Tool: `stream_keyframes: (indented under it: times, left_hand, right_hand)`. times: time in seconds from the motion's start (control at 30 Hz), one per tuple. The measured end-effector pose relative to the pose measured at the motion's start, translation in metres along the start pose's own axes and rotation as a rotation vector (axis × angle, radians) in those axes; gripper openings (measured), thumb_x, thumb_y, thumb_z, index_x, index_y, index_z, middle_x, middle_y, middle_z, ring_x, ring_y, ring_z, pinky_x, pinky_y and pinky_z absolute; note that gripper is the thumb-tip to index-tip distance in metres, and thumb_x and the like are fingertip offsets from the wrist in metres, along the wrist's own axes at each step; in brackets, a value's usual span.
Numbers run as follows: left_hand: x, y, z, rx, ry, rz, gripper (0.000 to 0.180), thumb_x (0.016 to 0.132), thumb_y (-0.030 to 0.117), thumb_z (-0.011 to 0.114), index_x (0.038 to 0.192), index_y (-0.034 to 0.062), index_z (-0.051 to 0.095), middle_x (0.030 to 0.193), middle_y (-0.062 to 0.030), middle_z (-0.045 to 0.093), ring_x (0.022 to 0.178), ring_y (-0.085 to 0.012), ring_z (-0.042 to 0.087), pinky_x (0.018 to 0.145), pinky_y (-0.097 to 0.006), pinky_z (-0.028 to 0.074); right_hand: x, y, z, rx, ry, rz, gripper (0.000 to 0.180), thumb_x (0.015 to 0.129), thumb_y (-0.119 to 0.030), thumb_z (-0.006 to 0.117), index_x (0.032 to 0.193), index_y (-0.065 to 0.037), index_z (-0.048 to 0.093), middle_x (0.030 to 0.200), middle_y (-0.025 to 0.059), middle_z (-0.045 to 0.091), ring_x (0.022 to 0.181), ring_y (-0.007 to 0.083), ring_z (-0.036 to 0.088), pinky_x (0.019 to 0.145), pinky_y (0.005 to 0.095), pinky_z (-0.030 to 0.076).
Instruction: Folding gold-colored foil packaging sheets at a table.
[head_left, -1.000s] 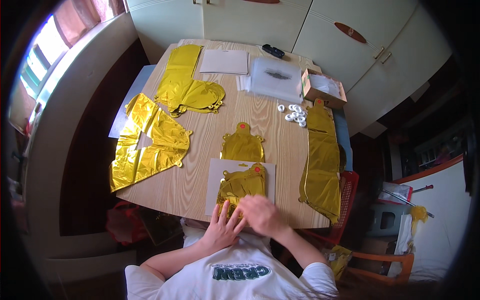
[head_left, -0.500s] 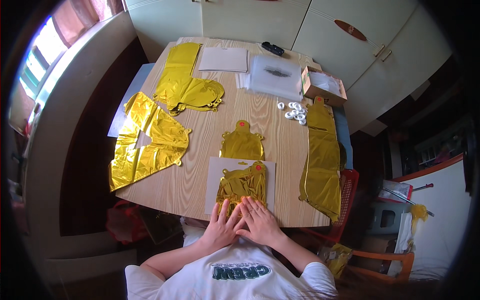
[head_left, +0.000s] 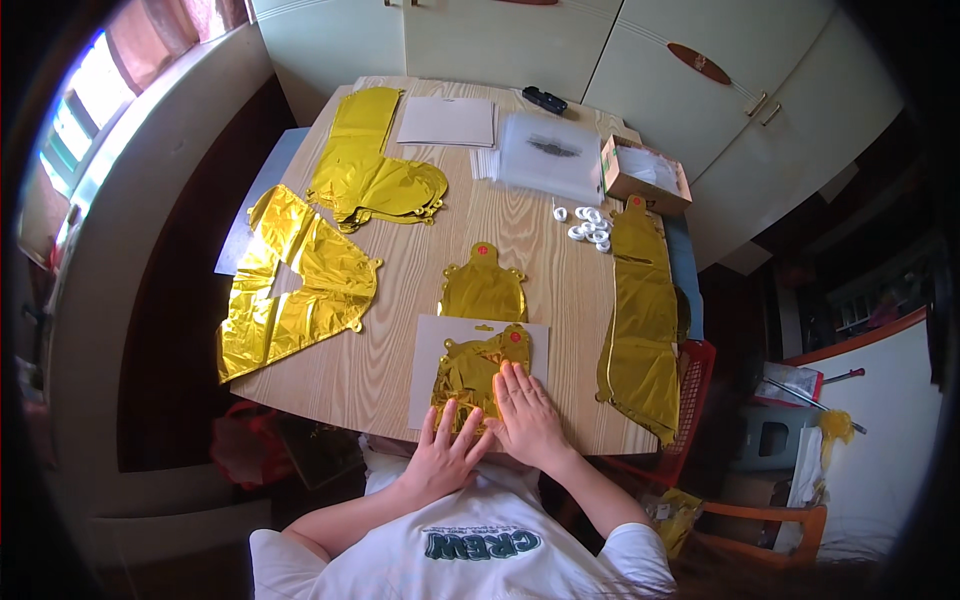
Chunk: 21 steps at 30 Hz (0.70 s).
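Where the near edge of the wooden worktop (head_left: 380, 370) meets the person's body, both hands lie flat, palms down and fingers spread, side by side on a crumpled gold foil balloon (head_left: 478, 372); neither is closed around anything, they only press; the left hand (head_left: 447, 452) covers the balloon's near left corner, while the right hand (head_left: 527, 415) sits farther up and more toward its middle, so the right is the nearer of the two to the balloon's centre; the thumbs nearly touch. That balloon rests on a pale sheet of card (head_left: 430, 352), and its long axis runs away from the person, from the hands toward a small red dot at its far tab; almost all of it lies directly ahead of the fingertips, not to either side. Just beyond it lies a second, smoother gold balloon (head_left: 483, 288), apart from the first; a long gold foil strip (head_left: 640, 310) hangs over the right edge, larger gold foil shapes (head_left: 300, 285) lie well to the left, and small white rolls (head_left: 588, 225) sit beside a cardboard box (head_left: 645, 170) farther back.
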<state>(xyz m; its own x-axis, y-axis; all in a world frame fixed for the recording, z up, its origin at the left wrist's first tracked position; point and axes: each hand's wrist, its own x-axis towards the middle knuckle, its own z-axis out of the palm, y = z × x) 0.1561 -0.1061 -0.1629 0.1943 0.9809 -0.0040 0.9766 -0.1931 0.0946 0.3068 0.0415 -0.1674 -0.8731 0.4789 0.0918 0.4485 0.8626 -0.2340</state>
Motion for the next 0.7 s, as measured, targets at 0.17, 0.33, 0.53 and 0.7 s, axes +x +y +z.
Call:
stream_keyframes:
  times: [0.17, 0.33, 0.53, 0.7]
  left_hand:
    - [0.001, 0.000, -0.002, 0.010, 0.001, -0.002, 0.090, 0.070, 0.050, 0.073, 0.148, 0.0207, 0.039, 0.151, -0.0146, 0.037, 0.139, -0.0499, 0.028, 0.110, -0.068, 0.021]
    - [0.001, 0.000, -0.003, 0.013, 0.001, -0.002, 0.090, 0.069, 0.050, 0.073, 0.147, 0.0212, 0.039, 0.151, -0.0143, 0.037, 0.138, -0.0493, 0.029, 0.109, -0.068, 0.021]
    - [-0.001, 0.001, 0.002, 0.076, 0.018, 0.003, 0.090, 0.069, 0.055, 0.073, 0.146, 0.0214, 0.041, 0.151, -0.0157, 0.036, 0.139, -0.0510, 0.025, 0.110, -0.069, 0.016]
    - [0.000, 0.001, 0.000, 0.067, 0.003, 0.003, 0.089, 0.070, 0.056, 0.072, 0.146, 0.0211, 0.041, 0.151, -0.0160, 0.037, 0.140, -0.0513, 0.025, 0.110, -0.069, 0.015]
  right_hand:
    - [0.012, 0.001, 0.007, -0.038, 0.041, 0.042, 0.071, 0.098, -0.045, 0.046, 0.145, 0.007, 0.033, 0.154, 0.0237, 0.029, 0.145, 0.0353, 0.025, 0.118, 0.0474, 0.020]
    - [0.025, 0.005, 0.009, -0.026, 0.079, 0.077, 0.074, 0.097, -0.047, 0.046, 0.145, 0.007, 0.032, 0.152, 0.0243, 0.032, 0.143, 0.0371, 0.028, 0.117, 0.0504, 0.020]
    - [0.045, 0.018, 0.007, -0.067, 0.069, 0.164, 0.080, 0.094, -0.052, 0.047, 0.147, 0.005, 0.029, 0.153, 0.0228, 0.030, 0.145, 0.0346, 0.025, 0.119, 0.0508, 0.015]
    - [0.058, 0.036, 0.010, -0.123, 0.090, 0.232, 0.077, 0.096, -0.051, 0.043, 0.151, 0.000, 0.026, 0.157, 0.0184, 0.025, 0.147, 0.0315, 0.021, 0.119, 0.0540, 0.011]
